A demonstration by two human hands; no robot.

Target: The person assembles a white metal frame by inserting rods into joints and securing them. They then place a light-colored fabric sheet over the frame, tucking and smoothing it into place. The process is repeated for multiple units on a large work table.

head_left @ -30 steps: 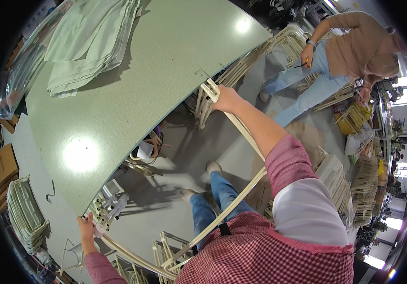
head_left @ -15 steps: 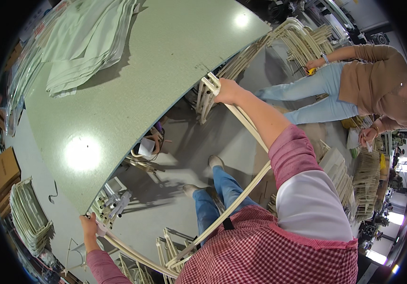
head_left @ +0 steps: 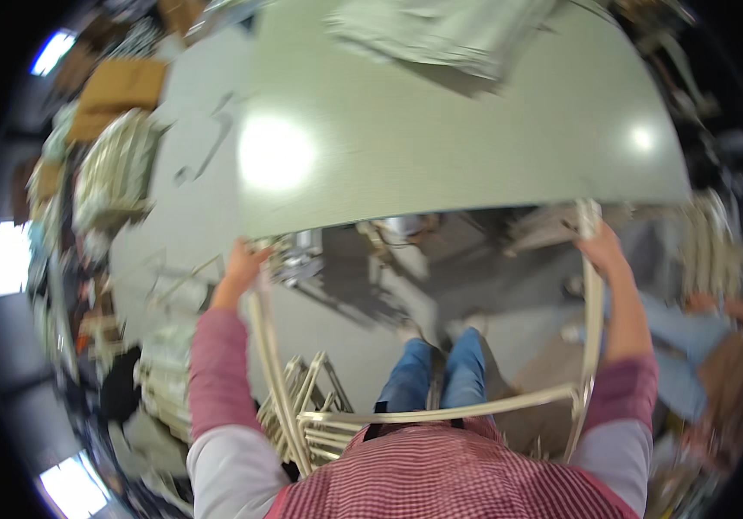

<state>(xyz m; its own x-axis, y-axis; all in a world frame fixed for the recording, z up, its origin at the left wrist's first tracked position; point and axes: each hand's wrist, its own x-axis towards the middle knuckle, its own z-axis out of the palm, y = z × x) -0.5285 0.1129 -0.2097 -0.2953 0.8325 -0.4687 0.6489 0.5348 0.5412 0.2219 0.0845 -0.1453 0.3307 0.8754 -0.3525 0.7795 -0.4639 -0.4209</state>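
Note:
A cream tubular metal frame [head_left: 449,408] spans the space in front of my body, its curved crossbar close to my apron and its two side bars reaching away toward the table. My right hand [head_left: 603,248] is closed round the far end of the right side bar, by the table's near edge. At the other side, my left hand [head_left: 242,266] grips the end of the left side bar near the table's left corner. The pale green table [head_left: 475,138] lies just beyond both hands. Motion blurs the picture, so the finger detail is soft.
Pale folded fabric sheets [head_left: 449,39] lie on the table's far part. Cream frames [head_left: 315,389] stand on the floor left of my legs. Farther left are a wrapped bundle [head_left: 121,173] and a cardboard box [head_left: 125,86]. A person in a brown top [head_left: 739,372] is at the right.
My view has swung round, so the table edge now runs across in front of me. The frame has come level before my body, both hands still on it.

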